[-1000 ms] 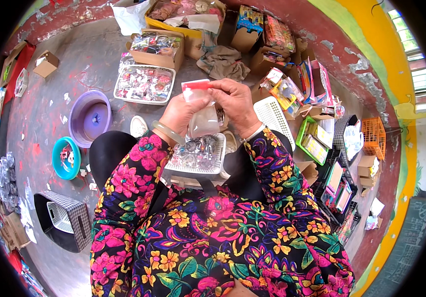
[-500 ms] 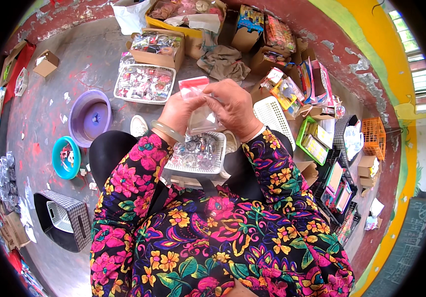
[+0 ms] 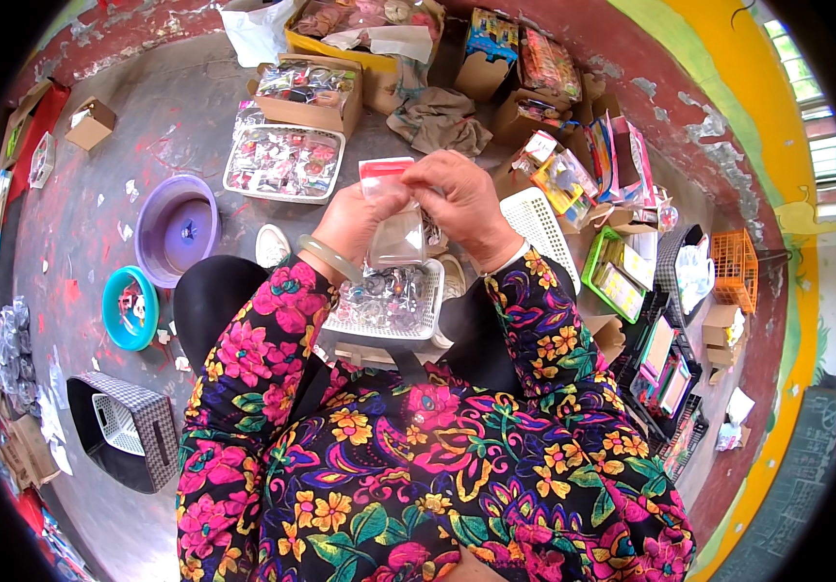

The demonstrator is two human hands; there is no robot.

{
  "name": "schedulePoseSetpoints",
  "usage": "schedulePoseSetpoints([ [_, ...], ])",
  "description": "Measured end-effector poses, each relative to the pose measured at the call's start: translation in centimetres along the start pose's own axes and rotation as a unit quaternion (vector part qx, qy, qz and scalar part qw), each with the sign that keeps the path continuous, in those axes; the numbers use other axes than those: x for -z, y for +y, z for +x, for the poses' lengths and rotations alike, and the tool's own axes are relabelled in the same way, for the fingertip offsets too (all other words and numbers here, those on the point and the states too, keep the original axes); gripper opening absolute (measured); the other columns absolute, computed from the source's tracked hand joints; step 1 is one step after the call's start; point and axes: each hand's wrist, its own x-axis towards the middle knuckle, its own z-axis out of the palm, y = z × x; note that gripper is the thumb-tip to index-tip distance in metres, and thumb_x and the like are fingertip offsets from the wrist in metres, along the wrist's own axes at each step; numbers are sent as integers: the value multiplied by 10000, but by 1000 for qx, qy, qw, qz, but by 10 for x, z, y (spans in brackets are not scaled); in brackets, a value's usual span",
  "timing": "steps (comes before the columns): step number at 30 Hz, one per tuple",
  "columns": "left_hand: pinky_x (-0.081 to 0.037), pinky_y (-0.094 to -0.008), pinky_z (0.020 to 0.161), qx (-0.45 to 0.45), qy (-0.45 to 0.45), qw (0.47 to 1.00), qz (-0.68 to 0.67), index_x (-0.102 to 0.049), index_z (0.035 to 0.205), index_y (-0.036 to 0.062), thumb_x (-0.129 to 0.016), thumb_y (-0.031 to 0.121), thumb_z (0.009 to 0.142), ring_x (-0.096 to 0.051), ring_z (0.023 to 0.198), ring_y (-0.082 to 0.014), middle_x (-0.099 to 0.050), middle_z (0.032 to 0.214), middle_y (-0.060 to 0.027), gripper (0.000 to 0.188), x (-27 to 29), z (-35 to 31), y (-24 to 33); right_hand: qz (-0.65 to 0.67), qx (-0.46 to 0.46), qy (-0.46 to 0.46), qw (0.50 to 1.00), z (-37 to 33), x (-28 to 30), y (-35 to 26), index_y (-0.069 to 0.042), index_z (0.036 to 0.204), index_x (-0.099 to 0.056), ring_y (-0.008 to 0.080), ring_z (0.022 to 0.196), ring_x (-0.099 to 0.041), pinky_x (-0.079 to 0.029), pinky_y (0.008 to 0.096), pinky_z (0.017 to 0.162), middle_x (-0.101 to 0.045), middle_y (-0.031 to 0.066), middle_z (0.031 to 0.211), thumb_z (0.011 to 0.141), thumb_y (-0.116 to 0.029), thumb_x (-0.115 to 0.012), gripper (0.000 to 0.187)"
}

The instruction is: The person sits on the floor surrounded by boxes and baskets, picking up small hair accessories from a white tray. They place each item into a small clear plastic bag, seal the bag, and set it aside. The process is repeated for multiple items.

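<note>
A small clear plastic bag (image 3: 397,242) with a red strip along its top hangs between my two hands, over my lap. My left hand (image 3: 352,225) pinches its left side; a pale bangle circles that wrist. At the bag's upper right, the fingertips of my right hand (image 3: 464,202) are pressed together on the red-striped edge. Whether anything is inside the bag I cannot tell. Just below the hands, a white basket (image 3: 436,299) holds several clear packets of small items (image 3: 382,303).
Ahead are a white basket of packets (image 3: 282,167) and a cardboard box (image 3: 338,112). Purple (image 3: 149,238) and teal basins (image 3: 112,312) stand left, near a checked bin (image 3: 151,427). Rightward lie a white crate (image 3: 539,231), a green basket (image 3: 596,254) and an orange crate (image 3: 734,272).
My right hand has shifted slightly up and right along the bag's top. The bag hangs straighter, with more of its red strip showing.
</note>
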Motion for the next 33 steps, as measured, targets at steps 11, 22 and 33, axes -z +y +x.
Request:
schedulePoseSetpoints([
  [11,-482,-277,752,45,-44,987,147,-567,1044,14,-648,26,752,-600,839,-142,-615,937,-48,304,2,2,-1,128,-178,-10,976,-7,2,-2,4,794,-643,152,663,-561,-432,258,596,-588,76,723,727,-32,-613,82],
  [22,-459,-272,762,64,-55,966,243,-571,1025,32,-683,-2,677,-580,832,-126,-597,910,-17,367,-1,0,2,269,-312,12,911,-6,0,-10,22,877,-550,86,612,-582,-486,205,537,-581,48,720,842,16,-469,88],
  [33,-442,-265,744,84,-98,940,317,-573,998,30,-700,56,667,-565,792,-119,-592,869,-12,355,-3,-3,9,245,-296,38,922,-8,0,-8,18,865,-561,70,571,-566,-462,197,515,-587,36,679,851,-20,-504,70],
])
